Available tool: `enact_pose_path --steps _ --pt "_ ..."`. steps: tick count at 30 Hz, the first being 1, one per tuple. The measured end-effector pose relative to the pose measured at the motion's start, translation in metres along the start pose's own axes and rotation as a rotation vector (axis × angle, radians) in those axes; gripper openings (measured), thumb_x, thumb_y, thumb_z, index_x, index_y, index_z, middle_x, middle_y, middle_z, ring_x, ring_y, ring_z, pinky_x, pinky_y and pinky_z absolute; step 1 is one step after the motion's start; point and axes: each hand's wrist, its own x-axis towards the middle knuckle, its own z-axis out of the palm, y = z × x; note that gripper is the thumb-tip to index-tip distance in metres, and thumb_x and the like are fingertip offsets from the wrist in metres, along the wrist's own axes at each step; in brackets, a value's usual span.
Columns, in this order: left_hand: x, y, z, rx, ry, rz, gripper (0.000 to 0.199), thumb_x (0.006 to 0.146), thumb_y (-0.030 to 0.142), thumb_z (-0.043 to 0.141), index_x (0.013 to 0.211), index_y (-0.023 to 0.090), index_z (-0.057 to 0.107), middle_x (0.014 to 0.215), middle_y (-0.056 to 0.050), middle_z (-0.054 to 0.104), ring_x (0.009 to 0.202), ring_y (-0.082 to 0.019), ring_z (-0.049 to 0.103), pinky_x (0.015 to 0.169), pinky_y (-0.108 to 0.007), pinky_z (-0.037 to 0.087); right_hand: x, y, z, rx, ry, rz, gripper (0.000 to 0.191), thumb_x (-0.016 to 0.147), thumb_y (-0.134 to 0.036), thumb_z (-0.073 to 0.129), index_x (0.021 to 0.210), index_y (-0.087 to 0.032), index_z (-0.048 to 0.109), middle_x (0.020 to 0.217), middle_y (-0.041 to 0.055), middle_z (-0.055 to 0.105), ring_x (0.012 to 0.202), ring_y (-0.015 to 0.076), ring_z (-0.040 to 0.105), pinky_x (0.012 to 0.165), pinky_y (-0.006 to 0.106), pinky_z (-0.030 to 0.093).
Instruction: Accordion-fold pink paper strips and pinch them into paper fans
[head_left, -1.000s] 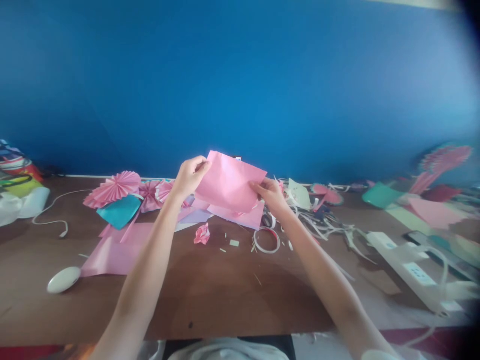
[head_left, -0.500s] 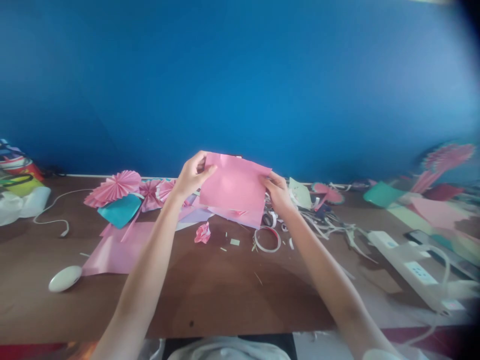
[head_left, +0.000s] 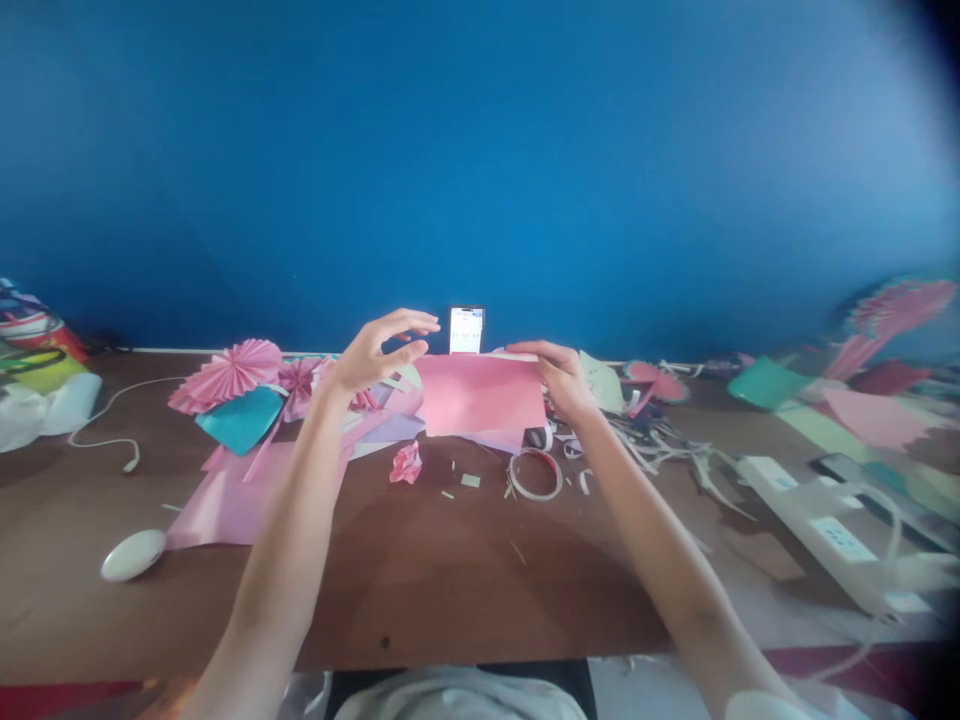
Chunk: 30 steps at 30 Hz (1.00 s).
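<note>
A sheet of pink paper hangs above the back of the table, its upper edge level with my fingers. My right hand pinches it at the upper right corner. Just off the paper's upper left corner, my left hand is open, thumb and fingers apart and holding nothing. Behind the sheet a phone with a lit screen stands upright against the blue wall. Below the sheet lie a crumpled pink paper and a roll of tape.
Pink paper fans, a teal paper piece and a flat pink sheet lie at left. A white computer mouse is near them. At right are a power strip, paper strips and more coloured paper.
My left hand has let go of the pink paper's left corner and opened. The sheet's top has come lower, uncovering the phone behind it. My right hand still holds the paper.
</note>
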Motion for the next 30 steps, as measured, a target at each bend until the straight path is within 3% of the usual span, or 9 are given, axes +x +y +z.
enact_pose_path --steps 5,10,14,17,21,25,27,30 --pt "0.002 0.005 0.01 -0.014 -0.234 -0.157 0.037 0.091 0.05 0.051 0.113 0.026 0.069 0.12 -0.005 0.068 0.11 -0.022 0.062 0.09 -0.033 0.048 -0.001 -0.003 0.0 -0.073 -0.158 -0.057 0.032 0.083 -0.022 0.048 0.097 -0.025 0.076 0.108 0.0022 0.072 0.101 0.0212 0.065 0.082 0.032 0.05" --pt "0.007 0.015 0.039 -0.048 -0.463 -0.273 0.052 0.085 0.05 0.059 0.134 0.03 0.056 0.134 -0.005 0.06 0.118 -0.026 0.059 0.092 -0.036 0.048 0.002 0.006 0.002 -0.132 -0.318 -0.174 0.036 0.084 -0.017 0.045 0.103 -0.024 0.075 0.107 0.0033 0.072 0.09 0.0185 0.065 0.081 0.033 0.05" --pt "0.011 0.015 0.057 0.08 -0.488 -0.271 0.076 0.081 0.051 0.064 0.148 0.028 0.037 0.15 -0.006 0.044 0.132 -0.031 0.046 0.102 -0.041 0.042 0.003 0.006 0.004 -0.134 -0.328 -0.205 0.038 0.085 -0.015 0.043 0.106 -0.024 0.073 0.108 0.0034 0.071 0.095 0.0188 0.064 0.085 0.033 0.05" --pt "0.011 0.014 0.063 0.111 -0.479 -0.257 0.073 0.085 0.046 0.059 0.15 0.026 0.033 0.151 -0.007 0.042 0.131 -0.031 0.047 0.101 -0.039 0.043 0.003 0.004 0.003 -0.14 -0.323 -0.223 0.041 0.085 -0.013 0.043 0.112 -0.024 0.071 0.111 0.0041 0.07 0.101 0.0193 0.063 0.088 0.033 0.049" --pt "0.008 0.017 0.061 0.141 -0.473 -0.291 0.069 0.09 0.048 0.052 0.151 0.024 0.029 0.136 -0.011 0.058 0.108 -0.028 0.064 0.081 -0.032 0.05 0.002 -0.002 0.0 -0.181 -0.242 -0.279 0.046 0.084 -0.011 0.048 0.124 -0.026 0.063 0.116 0.0057 0.067 0.103 0.0202 0.062 0.089 0.036 0.048" --pt "0.006 0.016 0.057 0.135 -0.535 -0.344 0.07 0.093 0.05 0.045 0.154 0.026 0.02 0.117 -0.01 0.069 0.081 -0.023 0.069 0.068 -0.031 0.05 0.0 -0.006 -0.002 -0.24 -0.241 -0.418 0.039 0.081 -0.011 0.058 0.114 -0.026 0.069 0.12 0.0063 0.064 0.11 0.0232 0.059 0.092 0.041 0.047" --pt "0.007 0.01 0.06 0.129 -0.532 -0.322 0.068 0.093 0.05 0.045 0.153 0.029 0.021 0.126 -0.01 0.064 0.088 -0.024 0.068 0.068 -0.03 0.05 0.001 -0.005 -0.001 -0.285 -0.2 -0.452 0.034 0.082 -0.009 0.057 0.105 -0.028 0.072 0.112 0.0045 0.067 0.107 0.023 0.059 0.091 0.042 0.047" --pt "0.01 -0.001 0.066 0.169 -0.427 -0.206 0.06 0.092 0.044 0.049 0.148 0.03 0.032 0.134 -0.009 0.059 0.106 -0.025 0.063 0.078 -0.031 0.049 0.002 0.001 0.002 -0.405 -0.087 -0.5 0.028 0.083 -0.011 0.06 0.097 -0.029 0.075 0.103 0.003 0.07 0.103 0.0235 0.059 0.09 0.044 0.046"
